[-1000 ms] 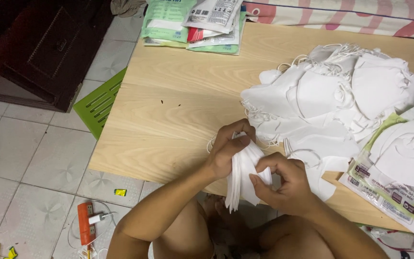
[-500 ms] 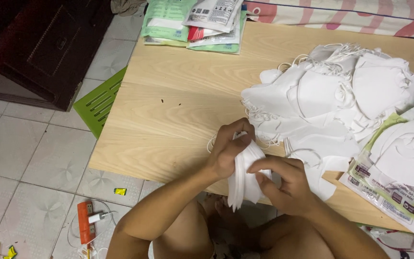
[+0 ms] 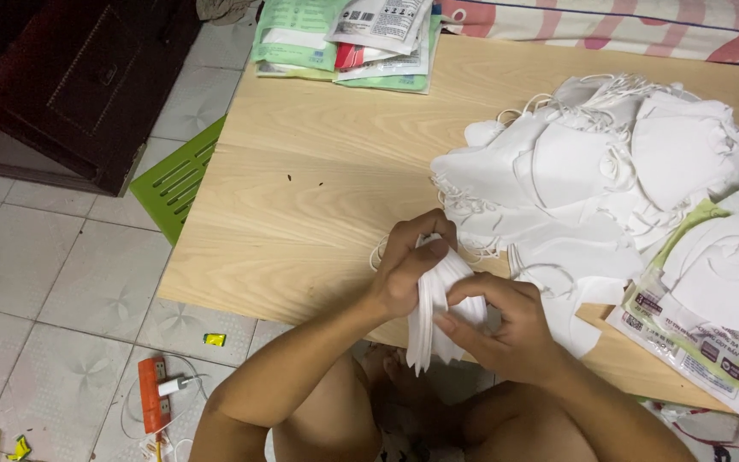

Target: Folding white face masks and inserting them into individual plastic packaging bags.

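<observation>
A small stack of folded white face masks (image 3: 434, 312) stands on edge at the near edge of the wooden desk (image 3: 301, 197), held between both hands. The masks look light, soft and floppy, thin layers that would slide over one another and fan apart if squeezed unevenly; their elastic ear loops trail loose and could snag. The safest hold is probably across the flat faces of the stack, near the folded edge, with pressure from both sides.

The left hand (image 3: 408, 269) curls over the top of the stack, fingers bent closed and pinching its upper edge. The right hand (image 3: 506, 329) is half closed on the stack's right side, thumb and fingertips pressing against the outer mask, the palm not fully wrapped around.

Just beyond the stack, further onto the desk, lies a large loose pile of white masks (image 3: 592, 162) with tangled loops. To the right of the stack, at the desk's near corner, sit printed packets (image 3: 694, 346) with more masks on top. At the far edge of the desk lies a heap of green and white packets (image 3: 348, 43). Left of the desk, a green slotted tray (image 3: 177, 180) rests on the tiled floor.
</observation>
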